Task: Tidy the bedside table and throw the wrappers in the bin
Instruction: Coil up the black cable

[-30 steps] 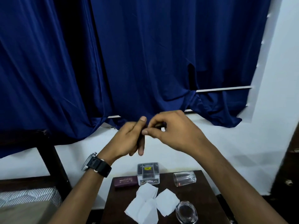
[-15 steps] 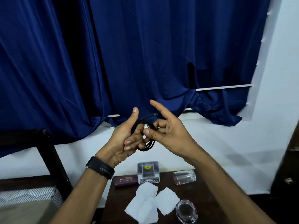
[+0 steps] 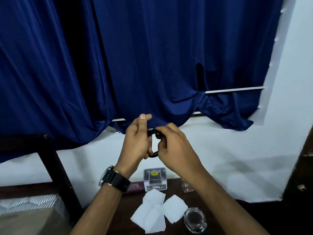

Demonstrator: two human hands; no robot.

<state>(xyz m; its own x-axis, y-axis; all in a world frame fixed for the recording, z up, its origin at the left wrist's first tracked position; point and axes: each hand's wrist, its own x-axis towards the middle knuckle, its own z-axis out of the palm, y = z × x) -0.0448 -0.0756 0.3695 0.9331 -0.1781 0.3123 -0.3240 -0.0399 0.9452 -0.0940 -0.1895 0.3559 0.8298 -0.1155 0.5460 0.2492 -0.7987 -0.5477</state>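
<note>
Both my hands are raised in front of the blue curtain, well above the dark bedside table [image 3: 122, 212]. Between them is a coil of black cable [image 3: 155, 143]. My left hand [image 3: 137, 138], with a black watch on the wrist, grips the coil's left side, thumb up. My right hand [image 3: 174, 146] pinches its right side. Below, white paper wrappers [image 3: 155, 212] lie overlapping on the table. Behind them stands a small clear box [image 3: 155, 178] with a yellow label, and a maroon case [image 3: 134, 188] lies to its left.
A clear glass [image 3: 187, 187] lies on its side at the table's back right, partly hidden by my right arm. A round glass dish [image 3: 194, 219] sits at the front right. A dark bed frame [image 3: 50, 167] and striped bedding [image 3: 32, 206] are at the left.
My left hand has turned its back toward me and closed over the coil. My right hand's fingers have folded from spread to pinching the cable. Both hands stayed at about the same height.
</note>
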